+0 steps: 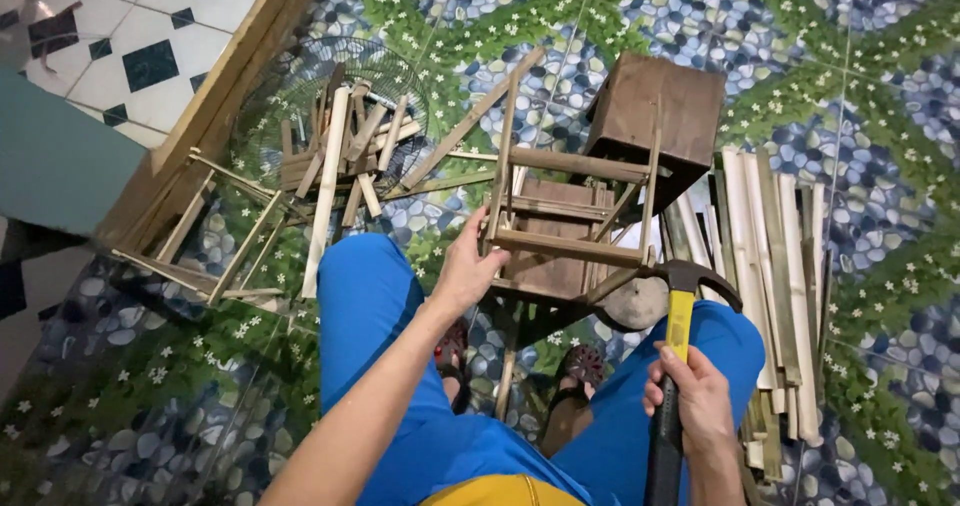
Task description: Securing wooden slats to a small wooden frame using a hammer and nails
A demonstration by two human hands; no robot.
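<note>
The right hand point(700, 401), low right of the frame, is clenched around the yellow handle of a hammer point(680, 311), its dark head pointing up beside the bamboo frame point(565, 231). The left hand point(468, 266) grasps that frame's left upright, fingers curled, apparently snug. The frame, a lattice of slats, stands at centre against a brown wooden box point(660, 111), split bamboo strips point(775, 256) lying to its right.

frame point(560, 236) centre, before knees | stool point(655, 116) behind it | slats point(775, 266) right | fan guard point(330, 116) left
</note>
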